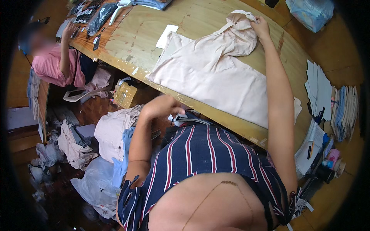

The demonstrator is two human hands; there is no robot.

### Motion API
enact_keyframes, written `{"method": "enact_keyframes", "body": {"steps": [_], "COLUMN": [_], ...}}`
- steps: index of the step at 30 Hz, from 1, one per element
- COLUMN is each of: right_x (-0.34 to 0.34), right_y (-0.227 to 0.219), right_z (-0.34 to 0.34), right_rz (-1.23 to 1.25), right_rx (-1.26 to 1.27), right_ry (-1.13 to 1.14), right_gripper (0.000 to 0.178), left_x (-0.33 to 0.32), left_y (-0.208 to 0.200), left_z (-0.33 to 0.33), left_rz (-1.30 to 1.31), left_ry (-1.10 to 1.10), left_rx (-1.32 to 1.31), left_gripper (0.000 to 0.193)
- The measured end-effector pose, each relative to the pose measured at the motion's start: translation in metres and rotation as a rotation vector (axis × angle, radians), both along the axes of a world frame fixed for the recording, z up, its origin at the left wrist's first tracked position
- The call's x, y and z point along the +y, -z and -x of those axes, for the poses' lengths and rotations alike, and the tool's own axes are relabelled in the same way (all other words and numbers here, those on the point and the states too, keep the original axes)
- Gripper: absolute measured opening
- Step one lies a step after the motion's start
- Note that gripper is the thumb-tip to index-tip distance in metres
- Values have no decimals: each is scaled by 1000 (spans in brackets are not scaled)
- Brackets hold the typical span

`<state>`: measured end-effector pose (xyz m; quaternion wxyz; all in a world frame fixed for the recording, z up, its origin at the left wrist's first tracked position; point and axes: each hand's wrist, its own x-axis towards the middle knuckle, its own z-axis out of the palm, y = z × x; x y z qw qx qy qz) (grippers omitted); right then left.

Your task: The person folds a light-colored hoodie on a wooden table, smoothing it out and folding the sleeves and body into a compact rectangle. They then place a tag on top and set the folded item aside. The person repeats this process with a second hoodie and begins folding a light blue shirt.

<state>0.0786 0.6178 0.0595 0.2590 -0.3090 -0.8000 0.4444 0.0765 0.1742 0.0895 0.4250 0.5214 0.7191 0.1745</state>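
Observation:
A pale pink shirt point(216, 82) lies spread across the wooden table point(135, 42), its collar end bunched and wrinkled at the far right. At that end my right hand point(261, 30) pinches the cloth by the collar, arm stretched forward over the shirt's right side. Off the table's near edge, in front of my body, hangs my left hand point(163, 106). Its fingers are bent and blurred, so whether they hold anything does not show. A white sheet of card point(167, 35) sits beside the shirt's left edge.
At the left a person in pink point(58, 69) works at the table, near packaged dark items point(102, 18) and a white-handled tool point(119, 10). Garments point(113, 129), plastic bags point(96, 184) and a box point(127, 94) lie below. Papers point(318, 88) and folded cloth stacks point(345, 111) stand right.

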Motion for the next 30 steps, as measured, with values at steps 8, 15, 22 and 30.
{"method": "enact_keyframes", "body": {"steps": [8,15,22,30], "right_x": [-59,-68,-110,-111], "right_y": [-105,-48,-12,24], "right_z": [-59,-263,-324,-342], "right_rz": [116,199,436,496], "right_rx": [383,223,153,94], "right_ry": [-514,-594,-298,-12], "right_gripper": [33,8,11,10], "left_x": [31,35,30,27], "left_y": [63,57,55,14], "left_z": [88,83,86,70], "left_rz": [-390,-410,-426,-160], "left_ry": [-735,-714,-565,-344], "left_rx": [781,744,819,783], "left_gripper": [56,52,48,57]}}
